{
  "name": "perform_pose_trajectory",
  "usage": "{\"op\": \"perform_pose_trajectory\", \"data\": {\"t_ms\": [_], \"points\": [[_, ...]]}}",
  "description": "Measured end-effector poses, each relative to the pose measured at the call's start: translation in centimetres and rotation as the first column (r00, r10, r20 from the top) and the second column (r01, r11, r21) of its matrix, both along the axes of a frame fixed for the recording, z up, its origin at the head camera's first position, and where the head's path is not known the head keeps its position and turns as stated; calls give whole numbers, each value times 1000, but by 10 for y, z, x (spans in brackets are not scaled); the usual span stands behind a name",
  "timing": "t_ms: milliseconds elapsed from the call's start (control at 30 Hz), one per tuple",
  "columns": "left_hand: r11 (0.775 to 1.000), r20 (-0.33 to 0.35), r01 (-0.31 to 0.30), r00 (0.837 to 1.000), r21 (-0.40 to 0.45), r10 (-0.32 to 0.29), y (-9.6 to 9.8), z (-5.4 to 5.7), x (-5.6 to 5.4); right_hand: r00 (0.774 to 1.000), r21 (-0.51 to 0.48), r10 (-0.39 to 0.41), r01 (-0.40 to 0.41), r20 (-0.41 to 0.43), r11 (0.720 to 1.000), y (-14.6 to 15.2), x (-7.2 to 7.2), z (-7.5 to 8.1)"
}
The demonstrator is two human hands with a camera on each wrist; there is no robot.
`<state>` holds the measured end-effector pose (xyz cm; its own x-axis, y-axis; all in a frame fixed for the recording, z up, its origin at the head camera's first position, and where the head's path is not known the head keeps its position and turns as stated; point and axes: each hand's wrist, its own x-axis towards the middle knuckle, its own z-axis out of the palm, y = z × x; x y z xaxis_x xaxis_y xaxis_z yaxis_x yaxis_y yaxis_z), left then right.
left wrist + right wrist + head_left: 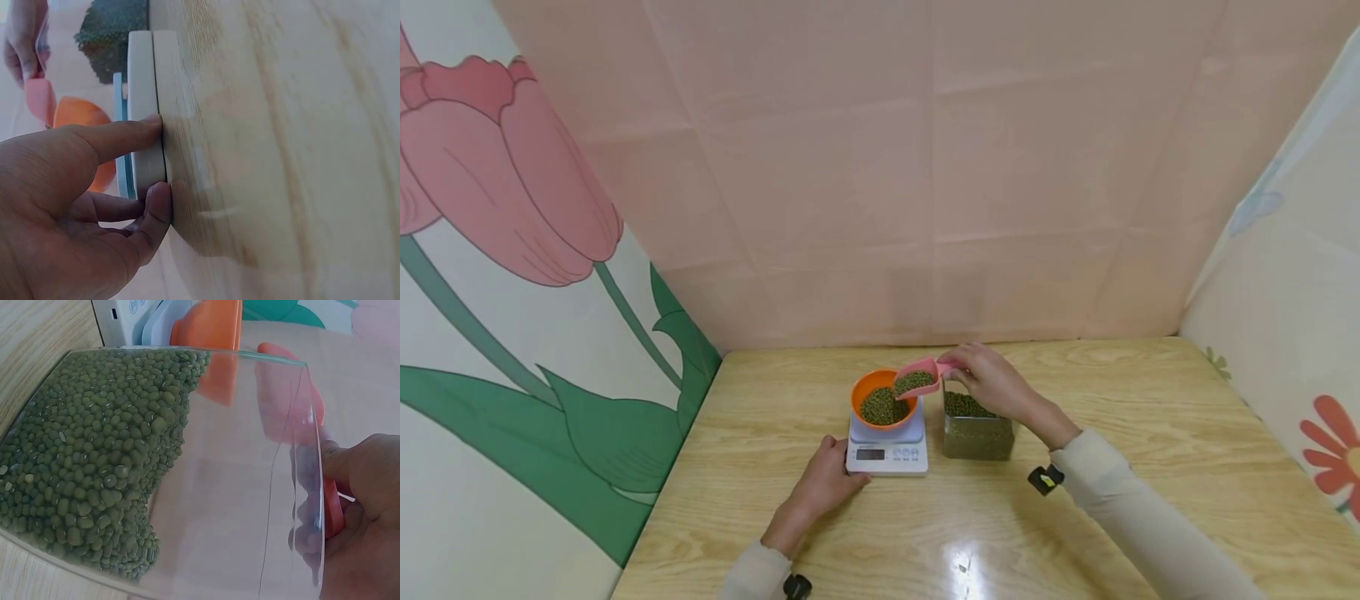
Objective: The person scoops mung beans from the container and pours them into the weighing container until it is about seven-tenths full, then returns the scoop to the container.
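My right hand [996,382] grips the handle of a pink scoop [934,367], which carries green mung beans over the right rim of an orange bowl [865,387]. More mung beans [883,408] lie in that bowl. It stands on a white digital kitchen scale [868,467] with a small display. At the scale's front left corner my left hand [826,482] holds on, thumb against the front side and fingers curled at the left side, as the left wrist view shows. Below the right hand stands a clear container [212,487] partly filled with mung beans.
The container stands just right of the scale on the wooden table [737,417]. A pinkish covering [820,208] rises behind the table's back edge. Flower-printed panels [512,333] flank both sides.
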<state>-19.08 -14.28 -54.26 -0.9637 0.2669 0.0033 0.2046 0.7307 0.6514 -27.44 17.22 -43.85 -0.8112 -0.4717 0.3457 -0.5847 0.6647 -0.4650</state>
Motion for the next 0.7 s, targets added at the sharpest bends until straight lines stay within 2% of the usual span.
{"op": "perform_pose_trajectory", "data": {"t_ms": [267,500,700], "points": [[1000,4,2,1000,-8,-2,0,0,-1,1000,32,-1,1,-7,999,-1,1,1],[1000,44,-4,999,1,4,1,0,-1,1000,48,-2,2,-8,999,-2,1,1],[1000,52,-5,999,0,5,1,0,-1,1000,58,9,-8,-16,998,-2,0,0]]}}
